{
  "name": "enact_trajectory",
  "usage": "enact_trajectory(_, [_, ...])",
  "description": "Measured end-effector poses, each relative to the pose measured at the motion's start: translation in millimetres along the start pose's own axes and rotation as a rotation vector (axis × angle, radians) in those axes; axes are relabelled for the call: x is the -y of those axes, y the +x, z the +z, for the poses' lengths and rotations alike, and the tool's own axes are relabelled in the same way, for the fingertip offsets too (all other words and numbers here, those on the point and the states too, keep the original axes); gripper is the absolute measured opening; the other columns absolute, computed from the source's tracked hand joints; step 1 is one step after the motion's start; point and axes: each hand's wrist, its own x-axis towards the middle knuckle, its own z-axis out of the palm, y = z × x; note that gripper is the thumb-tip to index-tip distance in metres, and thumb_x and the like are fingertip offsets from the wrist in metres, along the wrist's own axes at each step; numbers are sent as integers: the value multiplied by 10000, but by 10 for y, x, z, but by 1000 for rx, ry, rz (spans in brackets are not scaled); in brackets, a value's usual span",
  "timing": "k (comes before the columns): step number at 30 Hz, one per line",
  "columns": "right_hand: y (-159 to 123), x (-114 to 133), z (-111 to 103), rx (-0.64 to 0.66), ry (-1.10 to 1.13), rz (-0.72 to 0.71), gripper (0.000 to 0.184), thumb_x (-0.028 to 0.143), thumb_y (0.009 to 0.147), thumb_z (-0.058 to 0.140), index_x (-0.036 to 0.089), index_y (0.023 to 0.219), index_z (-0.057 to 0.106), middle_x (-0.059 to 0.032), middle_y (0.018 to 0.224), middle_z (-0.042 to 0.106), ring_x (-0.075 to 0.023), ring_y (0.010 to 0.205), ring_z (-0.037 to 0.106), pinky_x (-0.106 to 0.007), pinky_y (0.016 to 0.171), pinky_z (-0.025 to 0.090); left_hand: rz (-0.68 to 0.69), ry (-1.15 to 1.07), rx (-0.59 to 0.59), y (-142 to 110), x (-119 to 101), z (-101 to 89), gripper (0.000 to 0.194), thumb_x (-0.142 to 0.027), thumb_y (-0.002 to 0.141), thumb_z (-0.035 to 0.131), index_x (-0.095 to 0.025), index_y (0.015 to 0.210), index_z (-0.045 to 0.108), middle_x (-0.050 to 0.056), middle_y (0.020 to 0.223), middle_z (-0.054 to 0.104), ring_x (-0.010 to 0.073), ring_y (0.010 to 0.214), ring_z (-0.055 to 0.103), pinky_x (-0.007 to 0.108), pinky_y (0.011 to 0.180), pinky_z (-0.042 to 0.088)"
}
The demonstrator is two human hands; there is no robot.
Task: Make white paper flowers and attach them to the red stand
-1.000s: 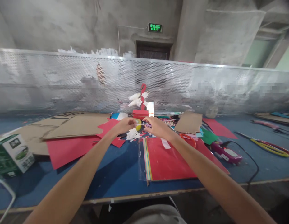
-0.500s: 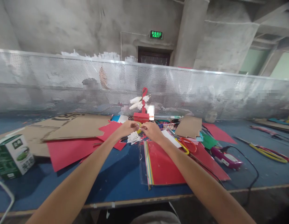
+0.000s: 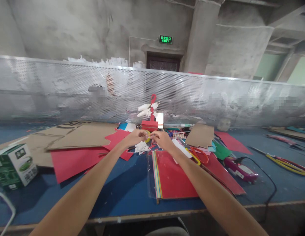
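Observation:
Both arms reach far out over the blue table (image 3: 118,186). My left hand (image 3: 135,137) is closed round a small yellow tape roll (image 3: 148,136). My right hand (image 3: 162,139) pinches at the same roll from the right, fingertips almost touching the left ones. Just below the hands lies a white cut-paper piece (image 3: 141,147). Behind them stands a red paper model (image 3: 150,118) with white paper bits on its stem.
Red paper sheets (image 3: 73,159), brown cardboard (image 3: 78,132) and a clear sleeve of coloured paper (image 3: 172,173) cover the table. Scissors (image 3: 196,155) and a purple glue gun (image 3: 241,169) with a black cord lie right. A green-and-white box (image 3: 13,165) stands left. A perforated metal screen (image 3: 69,88) closes the back.
My hands have drawn together on the tape roll; a second ago the right one was further right. The view has shifted slightly.

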Motion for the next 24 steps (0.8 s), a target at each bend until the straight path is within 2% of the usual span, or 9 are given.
enact_trajectory(4, [-26,28,3,78,-13,1,189,293,953,502,194,956,663,13,640,697,-134,611,657,-221,671,446,23,37,9,7,30,0,282,-432,749,604,-154,783,632,14,666,613,138,632,551,236,565,392])
enact_trajectory(7, [-54,60,14,112,-50,-9,182,313,958,498,201,982,639,12,672,709,-134,664,674,-219,677,436,57,83,18,6,60,1,251,-413,763,591,-164,763,625,13,673,625,140,639,562,238,585,399])
enact_trajectory(12, [-58,43,42,68,-121,-43,150,317,921,559,204,956,651,-15,802,730,-143,722,674,-226,680,433,100,154,11,2,111,0,234,-396,792,573,-168,803,628,12,690,632,140,626,563,238,581,397])
enact_trajectory(16, [-39,27,48,57,-185,-61,110,268,877,606,192,896,684,-31,824,714,-155,748,654,-230,669,413,109,152,16,-1,116,0,159,-292,765,565,-165,825,640,24,733,654,150,665,592,241,605,418])
enact_trajectory(24, [-7,57,49,83,-297,-87,191,233,910,554,168,836,718,-64,844,694,-164,789,618,-241,708,385,127,179,50,-30,46,12,135,-259,777,530,-166,810,623,30,787,659,162,731,618,244,644,438])
